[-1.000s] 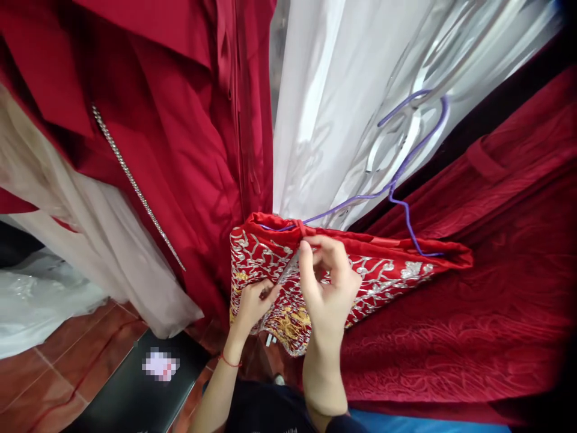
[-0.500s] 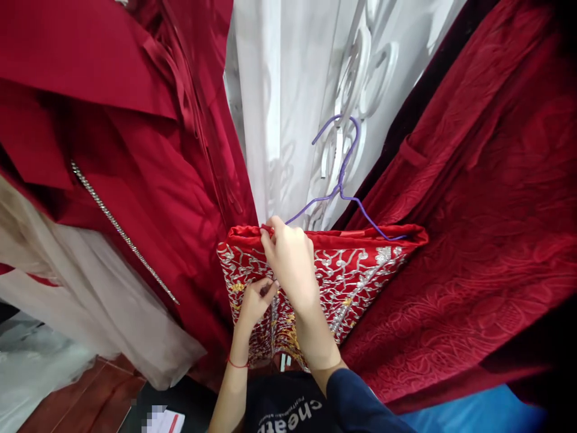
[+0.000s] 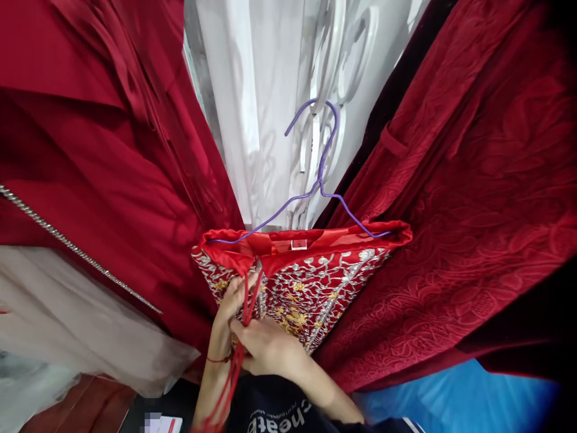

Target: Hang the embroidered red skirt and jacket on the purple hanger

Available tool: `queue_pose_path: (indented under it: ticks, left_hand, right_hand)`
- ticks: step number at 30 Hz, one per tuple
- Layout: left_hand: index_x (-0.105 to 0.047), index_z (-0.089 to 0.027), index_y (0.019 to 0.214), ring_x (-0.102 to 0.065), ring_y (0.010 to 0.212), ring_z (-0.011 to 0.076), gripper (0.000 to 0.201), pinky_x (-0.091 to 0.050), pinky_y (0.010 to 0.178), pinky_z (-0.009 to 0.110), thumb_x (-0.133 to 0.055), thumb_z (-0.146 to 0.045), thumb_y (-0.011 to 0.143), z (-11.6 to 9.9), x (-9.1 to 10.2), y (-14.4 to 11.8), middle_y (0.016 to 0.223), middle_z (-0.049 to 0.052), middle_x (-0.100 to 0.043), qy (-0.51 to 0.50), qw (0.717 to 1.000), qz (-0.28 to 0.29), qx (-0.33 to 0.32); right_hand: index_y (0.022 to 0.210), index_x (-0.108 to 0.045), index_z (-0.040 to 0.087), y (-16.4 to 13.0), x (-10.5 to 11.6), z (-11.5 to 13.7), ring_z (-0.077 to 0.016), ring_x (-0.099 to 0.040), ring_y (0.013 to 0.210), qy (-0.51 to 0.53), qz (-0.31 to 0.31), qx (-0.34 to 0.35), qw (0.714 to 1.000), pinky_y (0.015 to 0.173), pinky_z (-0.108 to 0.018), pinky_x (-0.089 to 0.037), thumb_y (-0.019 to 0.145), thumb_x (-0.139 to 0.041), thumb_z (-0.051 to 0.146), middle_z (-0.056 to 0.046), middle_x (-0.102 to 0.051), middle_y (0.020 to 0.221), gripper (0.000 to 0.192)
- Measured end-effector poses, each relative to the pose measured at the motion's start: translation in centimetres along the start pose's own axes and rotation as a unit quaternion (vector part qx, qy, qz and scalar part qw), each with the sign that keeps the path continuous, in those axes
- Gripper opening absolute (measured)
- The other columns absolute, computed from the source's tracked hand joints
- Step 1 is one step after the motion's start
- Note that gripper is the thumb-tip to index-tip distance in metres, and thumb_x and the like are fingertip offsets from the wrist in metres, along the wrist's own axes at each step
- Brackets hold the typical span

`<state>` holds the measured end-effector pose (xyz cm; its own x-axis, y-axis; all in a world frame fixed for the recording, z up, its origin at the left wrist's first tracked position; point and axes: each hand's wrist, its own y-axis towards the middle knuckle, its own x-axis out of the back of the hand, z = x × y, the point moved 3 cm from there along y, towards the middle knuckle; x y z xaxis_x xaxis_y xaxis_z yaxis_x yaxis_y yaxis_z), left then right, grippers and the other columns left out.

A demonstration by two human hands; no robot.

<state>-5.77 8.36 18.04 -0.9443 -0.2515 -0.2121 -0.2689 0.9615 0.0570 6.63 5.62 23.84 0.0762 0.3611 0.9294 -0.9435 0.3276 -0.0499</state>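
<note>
Between both hands: red drawstring cords (image 3: pixel 247 300), pinched by the right hand (image 3: pixel 265 347) and touched by the left hand (image 3: pixel 231 299), whose fingers curl narrowly. Just above the fingers: red embroidered garment (image 3: pixel 315 282) (silver and gold thread) on a purple wire hanger (image 3: pixel 315 186).

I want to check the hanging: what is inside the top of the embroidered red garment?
A purple wire hanger runs inside the top of the embroidered red garment; its hook rises above. A small label shows there. The hanger's lower bar, if any, is covered by cloth.
</note>
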Motion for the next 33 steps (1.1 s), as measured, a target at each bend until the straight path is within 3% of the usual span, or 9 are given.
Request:
queue_pose_path:
  ticks: [4,8,10,14,18,21,25,30,33]
  left_hand:
    - [-0.065,-0.015,0.071,-0.061,0.065,0.0184,0.052,-0.050,0.070,0.032,-0.061,-0.065,0.084,-1.0,-0.4,0.4,0.066,0.006,-0.064,-0.012,0.996,0.093,0.011]
    - [-0.070,-0.013,0.086,-0.067,0.081,0.0260,0.073,-0.053,0.083,0.040,-0.050,-0.083,0.078,-2.6,-1.2,-1.1,0.080,0.013,-0.070,-0.045,0.987,0.153,-0.010]
    - [-0.070,-0.014,0.094,-0.068,0.085,0.0247,0.059,-0.053,0.085,0.038,-0.056,-0.070,0.084,-3.5,-1.5,-2.0,0.086,0.012,-0.072,-0.039,0.987,0.150,-0.050]
    - [-0.071,-0.017,0.087,-0.068,0.081,0.0182,0.020,-0.053,0.079,0.029,-0.068,-0.038,0.089,-4.7,-1.7,-3.3,0.084,0.006,-0.072,0.036,0.990,0.068,-0.120]
    - [-0.070,-0.020,0.093,-0.067,0.086,0.0145,0.010,-0.051,0.081,0.022,-0.072,-0.027,0.086,-5.0,-1.9,-4.2,0.089,0.003,-0.072,0.075,0.986,0.007,-0.146]
    - [-0.067,-0.021,0.105,-0.065,0.088,0.0145,0.023,-0.050,0.084,0.023,-0.074,-0.024,0.084,-5.1,-2.0,-4.6,0.092,0.002,-0.071,0.102,0.983,-0.005,-0.150]
    - [-0.069,-0.018,0.091,-0.062,0.083,0.0147,0.008,-0.049,0.079,0.024,-0.071,-0.024,0.086,-5.8,-2.1,-4.8,0.088,0.003,-0.067,0.161,0.971,-0.006,-0.177]
    - [-0.068,-0.017,0.087,-0.057,0.073,0.0123,0.010,-0.046,0.070,0.022,-0.068,-0.027,0.088,-6.6,-2.0,-4.5,0.080,0.001,-0.062,0.197,0.961,-0.036,-0.189]
    - [-0.065,-0.017,0.087,-0.048,0.062,0.0095,0.013,-0.041,0.062,0.020,-0.067,-0.030,0.089,-6.5,-2.6,-3.8,0.066,-0.004,-0.051,0.201,0.966,-0.016,-0.160]
  right_hand:
    - [0.095,-0.069,0.020,0.4,-3.1,-2.3,-0.0180,-0.062,0.069,0.089,0.093,0.044,0.991,0.061,-0.026,-0.042,0.073,-0.079,0.038,0.001,-0.066,0.071,0.030]
    - [0.101,-0.068,0.023,-1.3,-0.8,-2.7,-0.0108,-0.055,0.060,0.237,0.078,0.134,0.959,0.060,-0.022,-0.040,0.082,-0.070,0.035,0.006,-0.059,0.065,0.022]
    - [0.088,-0.066,0.022,-2.3,1.3,-2.8,-0.0083,-0.050,0.057,0.308,0.002,0.141,0.941,0.061,-0.021,-0.040,0.087,-0.064,0.033,0.007,-0.056,0.064,0.011]
    - [0.058,-0.040,0.020,-3.7,3.7,-4.2,-0.0065,-0.033,0.052,0.355,-0.256,-0.009,0.899,0.053,-0.021,-0.030,0.085,-0.068,0.037,0.009,-0.036,0.054,0.042]
    - [0.084,-0.052,0.021,-3.9,3.5,-5.0,-0.0071,-0.039,0.054,0.348,-0.415,-0.108,0.833,0.055,-0.021,-0.034,0.078,-0.077,0.037,0.010,-0.041,0.062,0.031]
    - [0.104,-0.057,0.020,-3.2,2.8,-4.7,-0.0086,-0.047,0.058,0.374,-0.367,-0.067,0.849,0.059,-0.021,-0.039,0.087,-0.067,0.035,0.008,-0.049,0.066,0.024]
    - [0.088,-0.057,0.019,-2.9,2.4,-4.8,-0.0086,-0.045,0.057,0.396,-0.327,-0.039,0.857,0.058,-0.022,-0.037,0.091,-0.063,0.034,0.007,-0.048,0.062,0.016]
    - [0.116,-0.057,0.019,-2.4,2.2,-4.7,-0.0094,-0.050,0.061,0.409,-0.272,-0.028,0.871,0.058,-0.021,-0.039,0.092,-0.061,0.033,0.005,-0.055,0.070,0.028]
    - [0.092,-0.061,0.018,-2.2,2.1,-4.2,-0.0088,-0.047,0.059,0.394,-0.277,-0.038,0.876,0.059,-0.022,-0.039,0.096,-0.052,0.033,0.004,-0.052,0.066,0.018]
